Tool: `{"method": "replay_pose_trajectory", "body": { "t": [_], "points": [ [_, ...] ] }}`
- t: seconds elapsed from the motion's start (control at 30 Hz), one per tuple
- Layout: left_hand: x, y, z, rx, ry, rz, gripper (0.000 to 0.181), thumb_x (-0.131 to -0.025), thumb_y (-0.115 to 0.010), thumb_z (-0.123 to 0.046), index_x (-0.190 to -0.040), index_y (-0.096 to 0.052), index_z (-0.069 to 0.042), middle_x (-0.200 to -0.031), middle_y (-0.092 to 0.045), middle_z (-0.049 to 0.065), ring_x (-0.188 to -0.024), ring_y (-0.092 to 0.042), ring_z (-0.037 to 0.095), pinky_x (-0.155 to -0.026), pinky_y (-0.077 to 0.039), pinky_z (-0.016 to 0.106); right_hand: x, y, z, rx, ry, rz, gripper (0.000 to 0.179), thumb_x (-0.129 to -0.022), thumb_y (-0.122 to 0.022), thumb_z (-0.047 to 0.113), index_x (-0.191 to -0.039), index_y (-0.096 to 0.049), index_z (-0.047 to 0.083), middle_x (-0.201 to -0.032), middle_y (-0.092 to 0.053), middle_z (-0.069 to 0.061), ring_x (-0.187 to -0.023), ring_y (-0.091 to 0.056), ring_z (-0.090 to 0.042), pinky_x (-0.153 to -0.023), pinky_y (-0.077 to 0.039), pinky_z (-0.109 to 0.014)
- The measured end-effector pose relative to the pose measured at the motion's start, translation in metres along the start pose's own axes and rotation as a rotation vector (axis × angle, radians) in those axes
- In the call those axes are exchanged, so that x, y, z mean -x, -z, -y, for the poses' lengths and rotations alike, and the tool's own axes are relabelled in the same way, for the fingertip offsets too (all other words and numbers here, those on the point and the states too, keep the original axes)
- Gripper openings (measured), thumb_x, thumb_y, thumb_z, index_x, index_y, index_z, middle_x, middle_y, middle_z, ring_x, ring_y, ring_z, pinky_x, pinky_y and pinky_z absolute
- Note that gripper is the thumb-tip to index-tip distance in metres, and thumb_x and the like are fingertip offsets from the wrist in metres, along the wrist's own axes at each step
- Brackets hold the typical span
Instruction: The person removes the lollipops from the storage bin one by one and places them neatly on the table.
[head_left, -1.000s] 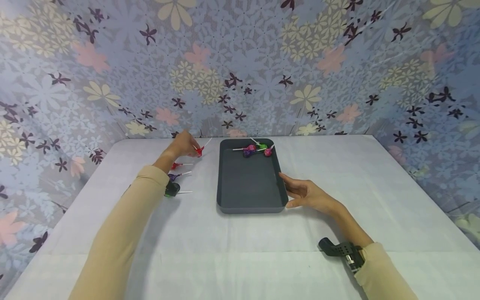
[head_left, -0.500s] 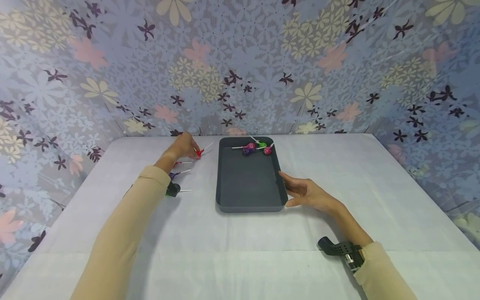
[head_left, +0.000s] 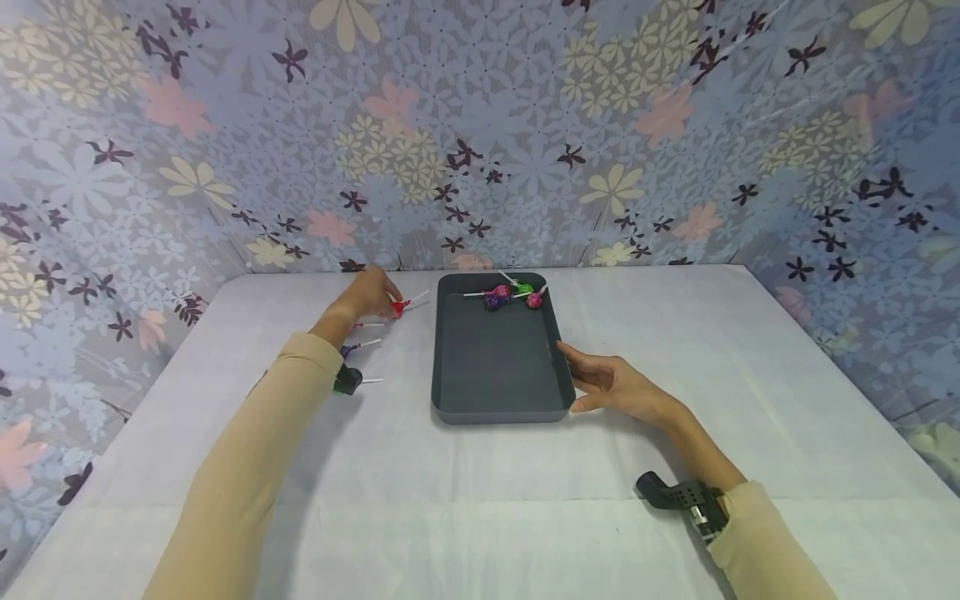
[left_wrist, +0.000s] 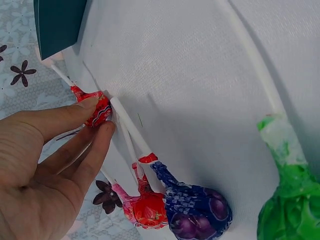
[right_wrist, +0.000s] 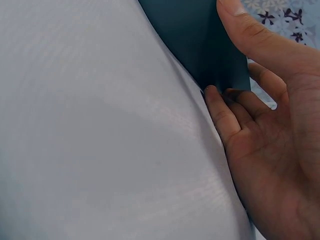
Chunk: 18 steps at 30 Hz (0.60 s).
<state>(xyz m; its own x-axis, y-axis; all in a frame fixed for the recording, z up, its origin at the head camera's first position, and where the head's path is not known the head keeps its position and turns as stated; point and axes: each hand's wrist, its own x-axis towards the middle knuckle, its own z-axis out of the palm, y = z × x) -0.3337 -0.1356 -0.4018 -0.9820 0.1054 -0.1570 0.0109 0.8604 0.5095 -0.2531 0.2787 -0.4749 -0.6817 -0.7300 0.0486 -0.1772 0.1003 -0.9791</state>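
My left hand (head_left: 369,293) pinches a red-wrapped lollipop (left_wrist: 101,107) by its candy end between thumb and fingertips. Its white stick points toward the tray. Near that hand in the left wrist view lie another red lollipop (left_wrist: 150,210), a purple lollipop (left_wrist: 200,212) and a green lollipop (left_wrist: 287,200); a pink wrapper (left_wrist: 125,197) shows behind the red one. My right hand (head_left: 618,387) rests its spread fingertips against the right wall of the dark grey tray (head_left: 498,367). Several lollipops (head_left: 498,293) in pink, purple and green lie at the tray's far end.
The white-covered table (head_left: 510,500) ends at a wall of flowered fabric (head_left: 480,150). Below the left sleeve (head_left: 262,450), a black wrist device (head_left: 348,380) overlaps the green lollipop in the head view. Another black device (head_left: 686,500) sits on the right wrist.
The left hand has shifted slightly toward the tray and lower, and the red lollipop's stick now tilts flatter. The right hand and tray hold their place.
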Motion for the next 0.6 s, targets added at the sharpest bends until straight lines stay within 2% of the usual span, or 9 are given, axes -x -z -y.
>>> {"method": "replay_pose_trajectory", "body": {
  "t": [0.6],
  "points": [
    [-0.0031, 0.0075, -0.0059, -0.07, 0.006, 0.024, 0.037, -0.084, -0.072, -0.002, -0.121, -0.067, 0.001, -0.112, -0.07, 0.021, -0.093, -0.066, 0.026, -0.091, -0.054, 0.041, -0.0003, 0.0005, 0.0008, 0.03, 0.012, 0.0, 0.092, -0.083, -0.075, 0.003, -0.154, -0.017, 0.0, -0.163, -0.005, -0.016, -0.147, -0.013, -0.038, -0.107, -0.036, -0.016]
  ]
}}
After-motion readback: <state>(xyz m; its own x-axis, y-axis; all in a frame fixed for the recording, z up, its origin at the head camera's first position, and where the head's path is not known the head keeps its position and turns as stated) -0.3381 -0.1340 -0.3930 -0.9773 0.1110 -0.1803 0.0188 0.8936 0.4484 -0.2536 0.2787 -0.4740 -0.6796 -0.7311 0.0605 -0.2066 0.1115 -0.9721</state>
